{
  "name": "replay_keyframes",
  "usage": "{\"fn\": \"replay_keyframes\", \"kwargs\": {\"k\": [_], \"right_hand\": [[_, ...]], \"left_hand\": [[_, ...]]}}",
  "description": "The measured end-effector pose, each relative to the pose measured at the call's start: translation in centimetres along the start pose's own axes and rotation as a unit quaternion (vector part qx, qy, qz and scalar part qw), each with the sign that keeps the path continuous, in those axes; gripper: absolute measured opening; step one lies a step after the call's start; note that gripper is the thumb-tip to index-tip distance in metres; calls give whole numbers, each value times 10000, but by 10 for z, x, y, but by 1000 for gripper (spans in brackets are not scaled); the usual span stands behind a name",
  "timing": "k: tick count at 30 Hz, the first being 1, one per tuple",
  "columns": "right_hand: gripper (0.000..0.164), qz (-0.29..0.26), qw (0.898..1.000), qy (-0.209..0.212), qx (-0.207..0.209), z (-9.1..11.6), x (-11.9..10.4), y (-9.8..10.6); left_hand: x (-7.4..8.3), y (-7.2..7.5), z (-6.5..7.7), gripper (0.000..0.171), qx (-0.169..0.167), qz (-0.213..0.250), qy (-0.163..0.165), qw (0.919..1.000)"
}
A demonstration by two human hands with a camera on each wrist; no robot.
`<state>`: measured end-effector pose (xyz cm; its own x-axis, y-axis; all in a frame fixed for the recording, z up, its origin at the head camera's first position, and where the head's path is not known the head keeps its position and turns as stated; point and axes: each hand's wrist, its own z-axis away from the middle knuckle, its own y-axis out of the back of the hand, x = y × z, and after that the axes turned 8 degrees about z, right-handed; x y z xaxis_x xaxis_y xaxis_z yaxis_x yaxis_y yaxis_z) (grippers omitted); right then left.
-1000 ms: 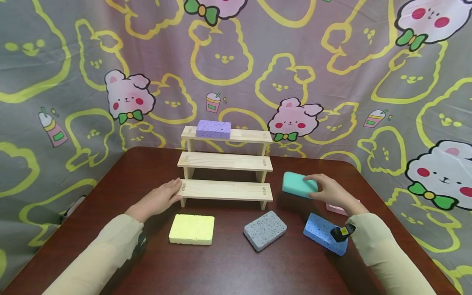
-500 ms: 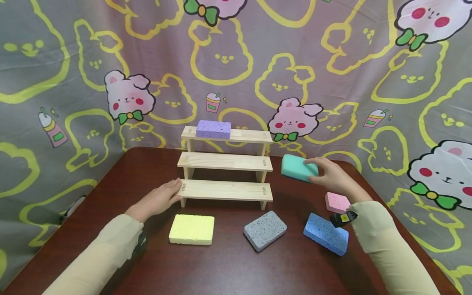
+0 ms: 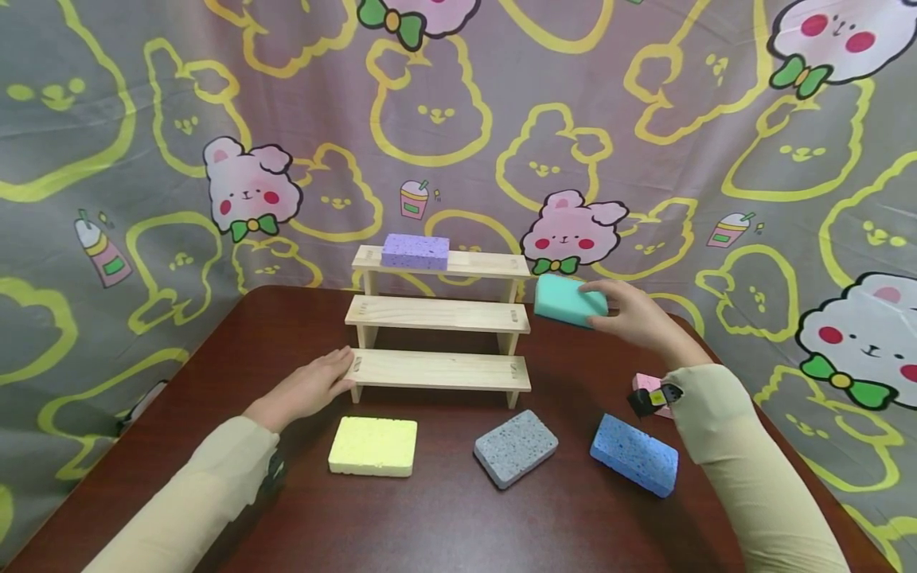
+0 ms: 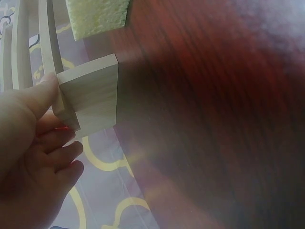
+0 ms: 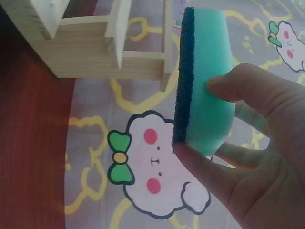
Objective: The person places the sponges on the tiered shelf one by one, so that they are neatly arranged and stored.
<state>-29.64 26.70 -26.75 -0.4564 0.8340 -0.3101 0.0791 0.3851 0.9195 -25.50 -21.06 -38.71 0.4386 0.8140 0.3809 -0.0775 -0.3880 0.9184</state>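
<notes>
A teal sponge point(image 3: 562, 299) with a dark scouring layer point(image 5: 185, 71) is held up by my right hand point(image 3: 636, 318), pinched at its right end between thumb and fingers. It is off the table, just right of the three-tier wooden shelf point(image 3: 438, 368), near the height of the upper tiers. My left hand point(image 3: 304, 391) grips the left end of the lowest step, with thumb and fingers on either side of the board point(image 4: 66, 102) in the left wrist view. On the top tier, left of centre, lies a purple sponge point(image 3: 415, 251).
In front of the shelf lie a yellow sponge point(image 3: 372, 446), a grey sponge point(image 3: 516, 448) and a blue sponge point(image 3: 634, 455). A pink sponge point(image 3: 645, 383) is partly hidden by the right wrist's camera. Behind the brown table point(image 3: 401, 525) hangs a patterned curtain point(image 3: 458, 103).
My right hand has lifted the teal sponge off the table and moved it up and slightly left toward the shelf. My left hand has stayed on the lowest step.
</notes>
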Motion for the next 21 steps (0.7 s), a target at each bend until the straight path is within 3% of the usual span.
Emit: {"fn": "replay_keyframes", "kwargs": {"k": [12,21], "right_hand": [[45,128,9995,80,268,-24,-22,17],[44,-6,9982,340,501,-49,-36,17]], "left_hand": [[0,-2,1,55,16,65,-21,10000],[-1,-1,0,55,36,18,-13,10000]]}}
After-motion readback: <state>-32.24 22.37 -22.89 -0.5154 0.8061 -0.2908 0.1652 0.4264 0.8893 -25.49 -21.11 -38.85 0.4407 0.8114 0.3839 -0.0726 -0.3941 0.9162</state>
